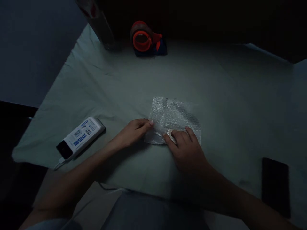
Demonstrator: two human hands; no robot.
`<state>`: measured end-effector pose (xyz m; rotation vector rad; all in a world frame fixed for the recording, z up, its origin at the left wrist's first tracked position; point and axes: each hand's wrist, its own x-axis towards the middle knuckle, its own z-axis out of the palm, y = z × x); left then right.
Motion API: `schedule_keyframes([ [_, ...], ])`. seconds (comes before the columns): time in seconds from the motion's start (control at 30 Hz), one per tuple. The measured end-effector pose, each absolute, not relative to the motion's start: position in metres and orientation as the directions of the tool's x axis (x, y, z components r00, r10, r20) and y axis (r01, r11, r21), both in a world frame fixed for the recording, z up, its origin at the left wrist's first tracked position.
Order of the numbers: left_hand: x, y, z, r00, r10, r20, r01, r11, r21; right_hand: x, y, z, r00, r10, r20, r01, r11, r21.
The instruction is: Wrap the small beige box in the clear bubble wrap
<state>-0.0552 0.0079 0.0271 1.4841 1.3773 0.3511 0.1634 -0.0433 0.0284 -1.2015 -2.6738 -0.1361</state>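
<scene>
A sheet of clear bubble wrap (176, 113) lies spread on the cloth-covered table in front of me. My left hand (134, 129) is closed at its left edge, thumb and fingers pinching the plastic. From the lower right, my right hand (187, 148) reaches over the wrap with bent fingers. Under its fingertips sits a small, pale, shiny object (169, 135), resting on the wrap near the lower edge. Most of that object is covered by the fingers, and in this dim light its kind cannot be made out.
An orange and blue tape dispenser (144, 41) stands at the back. To the left lies a white power bank (82, 135) with a cable, and at the right a black phone (275, 187). A tall wrapped object (100, 28) rises at the back left of the greenish tablecloth (230, 105).
</scene>
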Motion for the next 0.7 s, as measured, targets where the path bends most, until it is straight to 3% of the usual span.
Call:
schedule_keyframes([
  [0.1,-0.054,0.006,0.023,0.348,0.811,-0.471,0.590,0.201,0.782,0.163,-0.043,0.028,-0.646,0.732,0.215,0.749,0.663,-0.006],
  [0.3,-0.039,-0.007,0.015,0.173,0.890,-0.422,0.512,0.285,0.811,0.163,-0.042,0.028,-0.636,0.755,0.159,0.761,0.648,-0.033],
  [0.4,-0.029,-0.011,0.014,0.093,0.923,-0.374,0.326,0.327,0.887,0.162,-0.044,0.029,-0.634,0.762,0.130,0.766,0.642,-0.029],
  [0.53,-0.015,-0.013,0.020,0.095,0.898,-0.429,0.026,0.428,0.903,0.160,-0.045,0.027,-0.636,0.761,0.128,0.766,0.642,-0.012],
  [0.7,0.003,-0.014,0.033,0.181,0.902,-0.392,-0.057,0.407,0.911,0.168,-0.045,0.027,-0.629,0.735,0.252,0.730,0.670,-0.131],
])
